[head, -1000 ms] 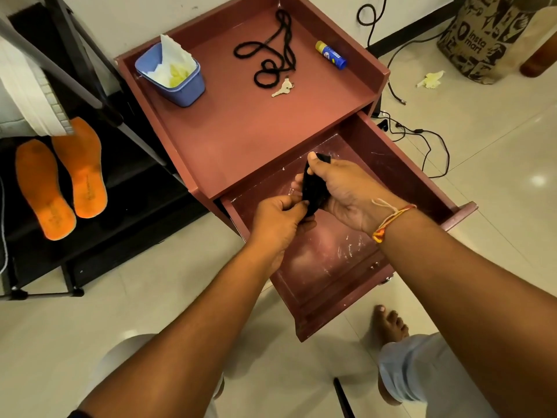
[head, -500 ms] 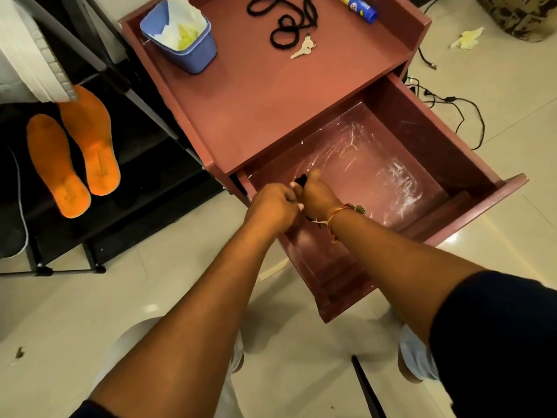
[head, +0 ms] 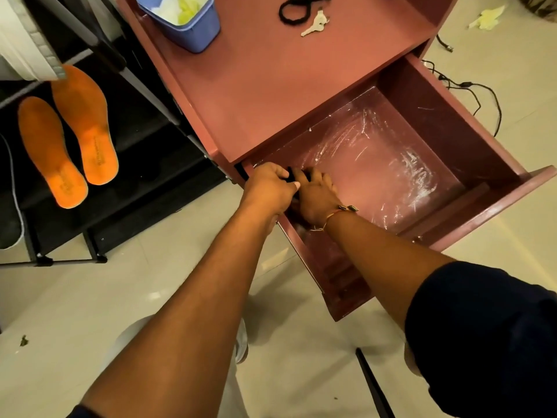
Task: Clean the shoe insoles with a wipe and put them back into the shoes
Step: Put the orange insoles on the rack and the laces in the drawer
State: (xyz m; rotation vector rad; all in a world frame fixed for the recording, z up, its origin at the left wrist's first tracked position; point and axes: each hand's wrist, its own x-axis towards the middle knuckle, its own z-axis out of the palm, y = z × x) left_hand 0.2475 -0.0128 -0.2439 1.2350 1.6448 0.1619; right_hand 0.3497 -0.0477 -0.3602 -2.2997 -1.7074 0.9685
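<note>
By drawer point(head: 452, 140) left edge: left grip point(head: 268, 188) curled round black item point(head: 291, 171); right grip point(head: 316, 196) unclear.

Two orange insoles point(head: 86, 125) lie left of one red cabinet point(head: 286, 86). On its top: one blue tub point(head: 196, 31), one key point(head: 315, 25), one black cord point(head: 294, 12); below, one open drawer point(head: 452, 134).

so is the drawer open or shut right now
Open. The drawer is pulled far out from under the cabinet top, its plastic-lined floor exposed; the left hand and right hand reach into it.
</note>
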